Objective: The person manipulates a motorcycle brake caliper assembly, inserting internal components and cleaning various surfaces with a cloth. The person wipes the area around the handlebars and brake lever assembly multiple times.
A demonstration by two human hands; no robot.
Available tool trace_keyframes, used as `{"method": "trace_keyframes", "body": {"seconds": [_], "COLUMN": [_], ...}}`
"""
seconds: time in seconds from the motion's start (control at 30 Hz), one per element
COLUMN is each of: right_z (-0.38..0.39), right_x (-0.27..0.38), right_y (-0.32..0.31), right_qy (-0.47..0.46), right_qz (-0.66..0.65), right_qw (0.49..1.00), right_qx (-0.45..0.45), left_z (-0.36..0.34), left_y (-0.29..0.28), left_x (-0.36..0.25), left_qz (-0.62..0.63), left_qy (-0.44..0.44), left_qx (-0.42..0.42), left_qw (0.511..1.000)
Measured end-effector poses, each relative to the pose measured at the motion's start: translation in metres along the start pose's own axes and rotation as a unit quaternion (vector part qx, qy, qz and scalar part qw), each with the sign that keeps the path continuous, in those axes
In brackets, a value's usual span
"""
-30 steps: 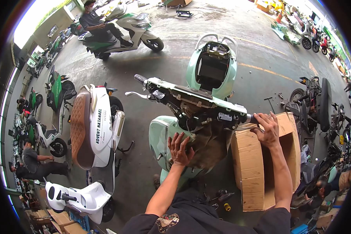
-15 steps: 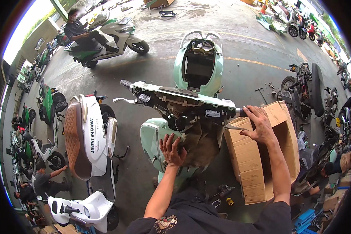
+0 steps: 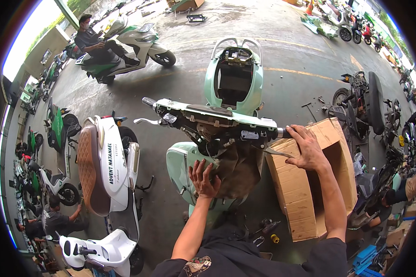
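Note:
A mint-green scooter stands before me with its handlebar (image 3: 212, 115) partly stripped, wiring and brackets exposed. My right hand (image 3: 306, 150) is closed over the handlebar grip at the right end, its thumb by the brake lever (image 3: 275, 152). Flat against the scooter's body lies my left hand (image 3: 203, 180), fingers spread, where the mint-green side panel (image 3: 180, 167) meets a dirty brown inner panel (image 3: 240, 177). The palm hides part of that seam. Beyond the handlebar is the scooter's mint-green rear body (image 3: 211, 85), its seat opening uncovered.
An open cardboard box (image 3: 291, 198) stands beside my right forearm. On the floor lie a yellow-ended tool (image 3: 275, 238) and a T-handle wrench (image 3: 311, 111). A white scooter (image 3: 113, 166) with a brown seat is at left. One person (image 3: 93, 41) sits on a scooter at far left.
The view has shifted very slightly. Both my hands keep their places on the scooter. At the left, the crouching person has shifted a little.

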State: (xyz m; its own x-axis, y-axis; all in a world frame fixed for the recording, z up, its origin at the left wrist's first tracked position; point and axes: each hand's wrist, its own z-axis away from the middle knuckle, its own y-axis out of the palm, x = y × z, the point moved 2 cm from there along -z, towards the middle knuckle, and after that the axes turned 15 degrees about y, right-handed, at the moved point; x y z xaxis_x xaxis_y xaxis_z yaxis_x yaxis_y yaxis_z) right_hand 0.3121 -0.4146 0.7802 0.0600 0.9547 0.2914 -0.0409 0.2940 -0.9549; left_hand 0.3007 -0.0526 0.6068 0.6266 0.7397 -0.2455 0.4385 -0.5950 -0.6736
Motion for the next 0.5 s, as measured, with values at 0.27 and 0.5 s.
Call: {"method": "trace_keyframes", "body": {"seconds": [0.27, 0.5], "right_z": [-0.019, 0.000], "right_x": [-0.029, -0.002], "right_y": [0.024, 0.001], "right_qy": [-0.008, 0.011], "right_qz": [-0.006, 0.010], "right_qw": [0.988, 1.000], "right_qx": [-0.152, 0.020], "left_z": [-0.002, 0.001], "left_y": [0.004, 0.000], "left_x": [-0.004, 0.000], "left_qz": [0.014, 0.013], "left_qy": [0.004, 0.000], "left_qx": [-0.005, -0.007], "left_qw": [1.000, 1.000]}}
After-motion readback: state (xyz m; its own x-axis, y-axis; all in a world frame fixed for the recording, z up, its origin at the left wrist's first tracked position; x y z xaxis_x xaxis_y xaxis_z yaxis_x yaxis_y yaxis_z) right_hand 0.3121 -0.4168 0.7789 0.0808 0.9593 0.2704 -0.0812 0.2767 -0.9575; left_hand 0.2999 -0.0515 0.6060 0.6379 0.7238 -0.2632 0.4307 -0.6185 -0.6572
